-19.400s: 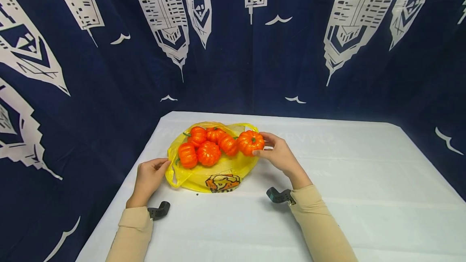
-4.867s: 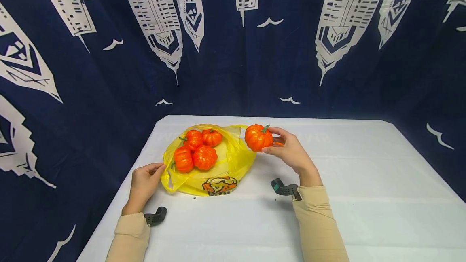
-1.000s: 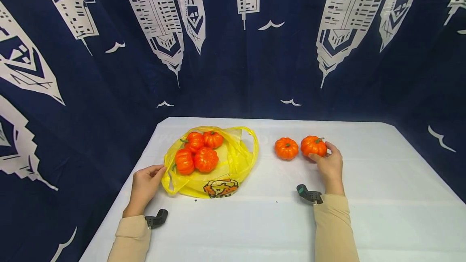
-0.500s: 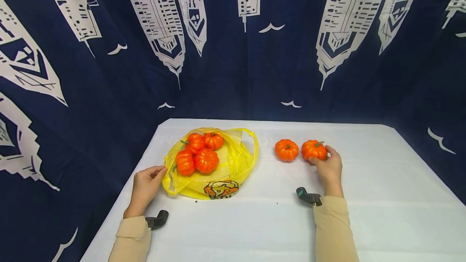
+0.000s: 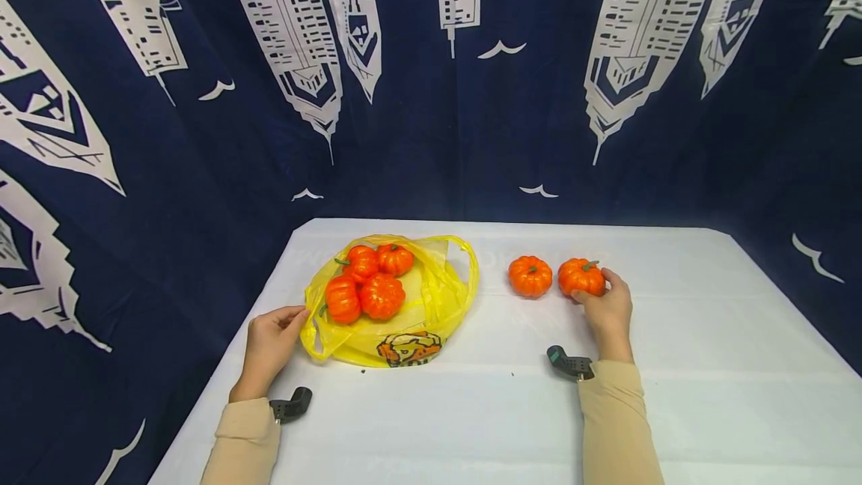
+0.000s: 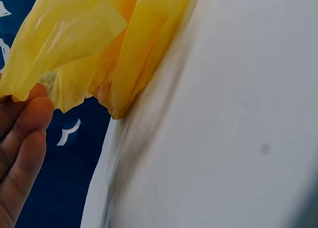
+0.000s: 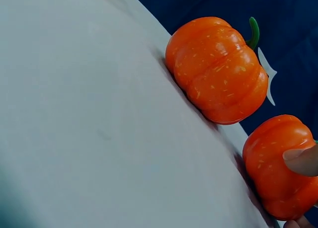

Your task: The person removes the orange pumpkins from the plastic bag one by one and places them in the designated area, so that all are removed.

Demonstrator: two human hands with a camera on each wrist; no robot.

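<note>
My left hand pinches the left edge of a thin yellow plastic bag, seen close up in the left wrist view as a crumpled film at the fingertips. Inside the bag's open mouth lie several small orange pumpkins with green stems. To the right, my right hand grips another pumpkin from its right side, thumb in front. That pumpkin sits on the white table; in the right wrist view the thumb presses on its ribbed skin. A second pumpkin stands just left of it.
A white cloth covers the table, with a few dark specks near the bag. Behind it hangs a dark blue curtain printed with white buildings and birds. One small black camera is strapped at each wrist.
Two pumpkins from the bag now stand in a row on the right side of the table. The right hand carried the latest one there; the left hand has stayed at the bag's edge.
</note>
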